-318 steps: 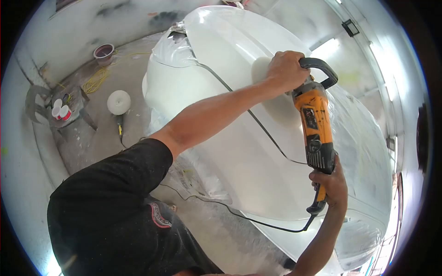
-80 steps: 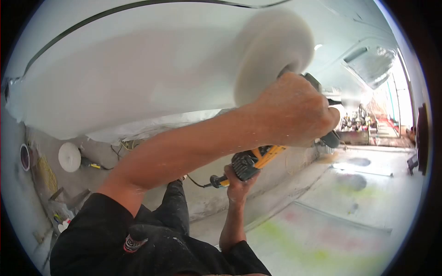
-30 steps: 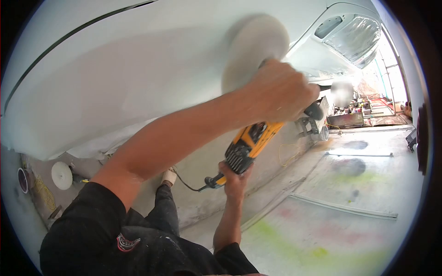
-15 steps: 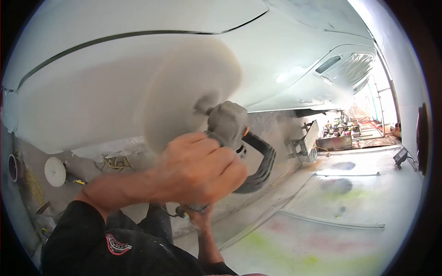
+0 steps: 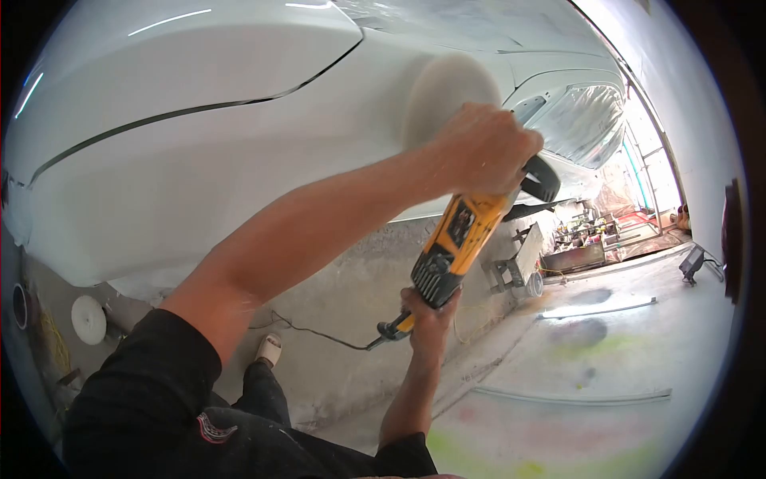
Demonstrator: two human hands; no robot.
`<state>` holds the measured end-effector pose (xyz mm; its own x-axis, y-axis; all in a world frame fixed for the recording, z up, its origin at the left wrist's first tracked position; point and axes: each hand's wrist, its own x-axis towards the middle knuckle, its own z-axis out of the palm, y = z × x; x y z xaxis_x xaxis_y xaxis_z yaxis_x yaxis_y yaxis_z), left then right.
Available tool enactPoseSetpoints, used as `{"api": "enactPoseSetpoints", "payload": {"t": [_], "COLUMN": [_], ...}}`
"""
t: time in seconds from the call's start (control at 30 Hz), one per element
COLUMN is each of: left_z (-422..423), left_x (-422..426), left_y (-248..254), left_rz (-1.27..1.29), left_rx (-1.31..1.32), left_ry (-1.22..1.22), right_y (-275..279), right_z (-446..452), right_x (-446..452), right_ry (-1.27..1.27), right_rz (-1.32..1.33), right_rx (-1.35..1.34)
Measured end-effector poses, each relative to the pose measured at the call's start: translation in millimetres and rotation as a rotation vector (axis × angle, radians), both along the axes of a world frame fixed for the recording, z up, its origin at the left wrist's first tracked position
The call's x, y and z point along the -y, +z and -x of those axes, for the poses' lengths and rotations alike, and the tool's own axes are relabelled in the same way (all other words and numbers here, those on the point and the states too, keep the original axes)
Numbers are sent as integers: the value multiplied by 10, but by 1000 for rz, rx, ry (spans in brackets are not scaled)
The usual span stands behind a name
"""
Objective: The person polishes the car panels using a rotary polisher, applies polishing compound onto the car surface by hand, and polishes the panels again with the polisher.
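An orange and black power polisher (image 5: 463, 238) is held in both my hands. My left hand (image 5: 485, 150) is closed at its head end, by the black loop handle (image 5: 541, 180); what exactly the fingers wrap round is partly hidden. My right hand (image 5: 431, 314) grips the rear, near the black power cord (image 5: 319, 334). The pale round pad (image 5: 451, 92) looks blurred and lies against the whitish car panel (image 5: 215, 164). A dark curved seam runs above and left of the pad.
On the floor at the left lie a white round pad tool (image 5: 88, 319), a bucket (image 5: 21, 306) and a yellow cord (image 5: 56, 343). Plastic film (image 5: 589, 124) covers a car window. Right of centre stands a small bench (image 5: 523, 259); a lamp (image 5: 692, 263) is by the wall.
The polisher and my left hand have moved to the right and up since half a second ago, taking the pad along the panel. The orange body shows again.
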<state>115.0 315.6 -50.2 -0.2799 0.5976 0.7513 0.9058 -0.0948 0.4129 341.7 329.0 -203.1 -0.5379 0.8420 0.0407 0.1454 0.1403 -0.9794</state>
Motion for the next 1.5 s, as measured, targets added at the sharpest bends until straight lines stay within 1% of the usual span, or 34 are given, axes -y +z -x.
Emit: {"api": "enactPoseSetpoints", "payload": {"t": [0.1,0.13,0.23,0.27,0.33,0.4,0.47,0.53,0.6,0.67,0.77,0.87,0.97,1.03,1.13,1.17,1.33,1.4,1.5], "left_z": [42,40,32,30,8,-57,-126,-193,-203,-214,-198,-177,-201,-236,-294,-306,-310,-297,-255], "left_x": [-308,-302,-229,-156,101,534,965,1304,1422,1440,1139,704,227,5,-113,-110,97,329,894], "left_y": [187,202,177,95,-179,-381,-507,-586,-574,-596,-528,-414,-323,-254,-185,-177,-160,-154,-88], "left_rz": [-92,-79,-47,-79,-146,-272,-322,-299,-293,-289,-392,-309,-314,-268,-201,-183,-273,-307,-317], "left_rx": [-20,-14,-16,-16,-18,-48,-9,-25,-35,-27,16,28,15,25,45,52,70,94,123], "left_ry": [-10,8,66,74,72,126,125,164,191,190,138,128,95,88,121,137,148,175,240], "right_y": [174,173,87,42,-71,-174,-207,-187,-211,-229,-266,-192,-281,-207,10,37,130,58,328], "right_z": [80,86,6,-34,-157,-216,-261,-272,-292,-358,-382,-369,-435,-410,-403,-412,-499,-529,-402], "right_x": [-248,-268,-395,-341,-145,90,312,485,554,563,341,65,-361,-451,-474,-480,-456,-475,-152], "right_ry": [-62,-67,-54,-23,22,99,168,236,249,246,231,172,170,129,111,113,180,221,317], "right_rz": [-11,-14,-118,-111,-98,-100,-85,-62,-88,-111,-124,-91,-94,-76,-28,-25,-11,-39,-60], "right_rx": [-1,-10,49,75,127,113,119,136,108,110,114,71,52,13,30,32,97,140,173]}}
